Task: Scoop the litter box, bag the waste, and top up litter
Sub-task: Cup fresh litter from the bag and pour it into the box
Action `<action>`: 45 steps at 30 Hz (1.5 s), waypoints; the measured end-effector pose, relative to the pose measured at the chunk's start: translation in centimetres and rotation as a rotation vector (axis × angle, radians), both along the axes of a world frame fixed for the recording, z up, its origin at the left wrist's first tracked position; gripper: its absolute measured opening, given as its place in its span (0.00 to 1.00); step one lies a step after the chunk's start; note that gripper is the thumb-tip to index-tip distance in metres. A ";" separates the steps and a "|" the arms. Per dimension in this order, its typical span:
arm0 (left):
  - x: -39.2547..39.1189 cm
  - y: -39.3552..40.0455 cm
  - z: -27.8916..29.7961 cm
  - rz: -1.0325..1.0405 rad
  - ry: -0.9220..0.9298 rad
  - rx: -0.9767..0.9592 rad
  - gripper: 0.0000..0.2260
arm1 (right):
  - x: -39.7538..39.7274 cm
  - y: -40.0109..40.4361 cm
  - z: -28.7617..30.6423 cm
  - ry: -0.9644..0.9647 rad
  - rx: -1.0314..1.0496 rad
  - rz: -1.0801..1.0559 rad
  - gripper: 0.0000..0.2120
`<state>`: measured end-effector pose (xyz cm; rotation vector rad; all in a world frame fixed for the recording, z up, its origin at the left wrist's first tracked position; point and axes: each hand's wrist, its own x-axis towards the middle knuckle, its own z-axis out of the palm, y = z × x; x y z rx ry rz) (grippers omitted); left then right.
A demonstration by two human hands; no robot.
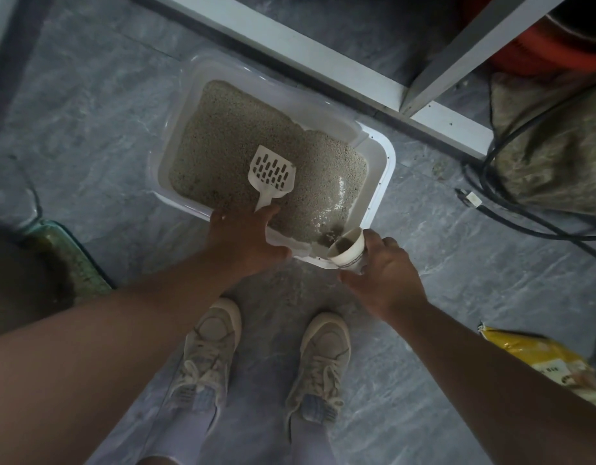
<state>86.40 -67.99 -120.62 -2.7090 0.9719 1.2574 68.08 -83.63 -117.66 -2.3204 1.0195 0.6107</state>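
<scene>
Grey marble-look floor, litter box [380, 152] against a white frame. Right hand [387, 273] grips a paper cup [348, 251], tipped over the near corner, dark litter spilling in. Left hand [243, 236] holds the slotted scoop [271, 172] by its handle, resting on pale litter. Pour low, then level with scoop. Yellow bag [545, 360] on the floor to the right.

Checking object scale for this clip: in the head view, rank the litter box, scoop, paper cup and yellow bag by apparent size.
1. litter box
2. yellow bag, cut off by the frame edge and nearer the camera, so unsure
3. scoop
4. paper cup, partly hidden by the right hand
</scene>
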 end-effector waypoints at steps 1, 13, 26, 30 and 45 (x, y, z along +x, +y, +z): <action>0.0 0.0 0.0 0.001 -0.004 -0.004 0.40 | -0.1 0.1 0.1 0.006 0.000 -0.001 0.30; 0.0 0.1 0.1 0.007 0.009 -0.004 0.40 | 0.3 -0.5 0.1 0.014 -0.009 -0.001 0.29; 0.2 0.0 -0.3 -0.014 0.007 0.021 0.40 | 1.4 -2.2 0.2 0.026 -0.011 -0.013 0.28; 0.1 0.0 -0.4 -0.012 0.009 0.019 0.40 | 1.3 -2.1 0.2 0.029 -0.006 -0.003 0.28; 0.3 0.3 -0.8 -0.031 0.008 0.003 0.41 | 2.0 -3.6 0.1 -0.012 -0.041 -0.054 0.29</action>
